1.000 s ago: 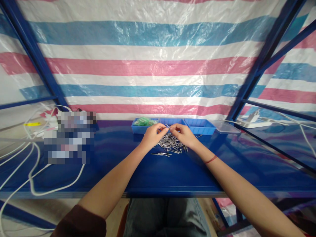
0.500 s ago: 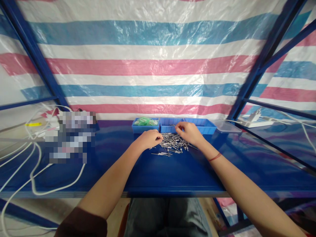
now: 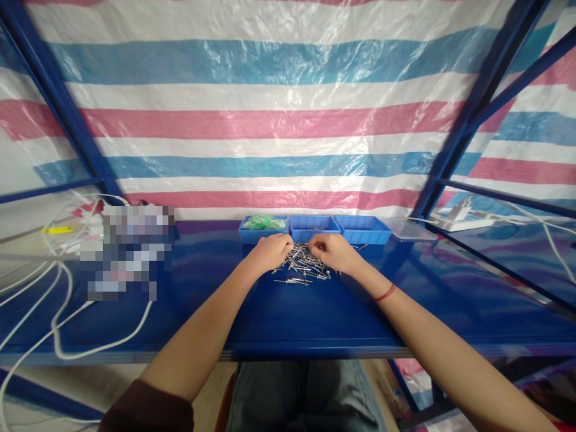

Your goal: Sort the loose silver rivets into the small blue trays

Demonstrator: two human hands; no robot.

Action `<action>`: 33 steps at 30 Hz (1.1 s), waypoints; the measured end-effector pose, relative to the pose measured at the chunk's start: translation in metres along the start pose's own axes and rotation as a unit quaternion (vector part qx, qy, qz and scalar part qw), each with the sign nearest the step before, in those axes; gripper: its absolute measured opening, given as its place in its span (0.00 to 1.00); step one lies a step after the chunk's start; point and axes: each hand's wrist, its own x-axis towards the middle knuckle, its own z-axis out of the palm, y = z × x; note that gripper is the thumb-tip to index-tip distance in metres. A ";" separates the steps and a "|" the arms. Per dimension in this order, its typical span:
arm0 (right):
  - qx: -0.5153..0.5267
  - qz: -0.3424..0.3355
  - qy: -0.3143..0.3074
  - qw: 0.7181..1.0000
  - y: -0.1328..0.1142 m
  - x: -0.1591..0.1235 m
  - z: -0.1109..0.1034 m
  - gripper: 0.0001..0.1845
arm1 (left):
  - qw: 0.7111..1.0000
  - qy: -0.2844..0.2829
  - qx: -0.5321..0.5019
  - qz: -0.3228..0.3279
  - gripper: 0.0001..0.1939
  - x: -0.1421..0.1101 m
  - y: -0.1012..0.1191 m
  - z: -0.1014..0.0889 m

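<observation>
A loose pile of silver blind rivets (image 3: 305, 264) lies on the blue table, several of them strewn toward the front. At the pile's left edge is my left hand (image 3: 271, 252), fingers curled closed; what is in them, if anything, is hidden. My right hand (image 3: 335, 252) is over the pile's right side, thumb and fingers pinched together at the rivets, and I cannot make out what they hold. Just behind stand three blue bins: the left bin (image 3: 263, 239) with green and white packets (image 3: 261, 222), the middle bin (image 3: 314, 234) with a few rivets, and the right bin (image 3: 363, 236).
A clear plastic lid (image 3: 411, 230) lies right of the bins, with a white power strip (image 3: 463, 219) beyond it. White cables (image 3: 108, 347) and blurred-out items (image 3: 130, 258) occupy the table's left side. Blue frame posts (image 3: 438, 174) and a striped sheet (image 3: 270, 123) enclose the back.
My right hand has come down and toward me from the middle bin's front edge to the rivet pile. My left hand stays near the pile's left edge. The view has shifted slightly.
</observation>
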 end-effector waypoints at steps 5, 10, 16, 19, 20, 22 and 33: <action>0.142 0.063 0.018 0.988 -0.001 0.001 0.005 0.12 | 0.981 0.050 -0.190 -0.001 0.09 0.005 0.004 0.004; 0.349 0.106 0.071 0.928 -0.006 0.004 0.008 0.14 | 0.943 0.070 -0.326 -0.023 0.08 0.008 0.014 0.013; 0.403 0.133 0.093 0.901 -0.010 0.003 0.008 0.15 | 0.906 0.082 -0.412 -0.055 0.08 0.010 0.018 0.021; 0.390 0.108 0.097 0.909 -0.010 0.004 0.009 0.15 | 0.918 0.067 -0.388 -0.047 0.09 0.009 0.018 0.023; 0.381 0.096 0.096 0.915 -0.010 0.004 0.009 0.15 | 0.924 0.064 -0.374 -0.043 0.09 0.009 0.018 0.023; 0.356 0.069 0.097 0.927 -0.008 0.004 0.009 0.14 | 0.935 0.067 -0.346 -0.038 0.10 0.009 0.017 0.023; 0.052 -0.086 0.113 0.988 -0.004 -0.002 -0.004 0.11 | 0.937 0.152 -0.314 -0.034 0.07 0.010 0.019 0.013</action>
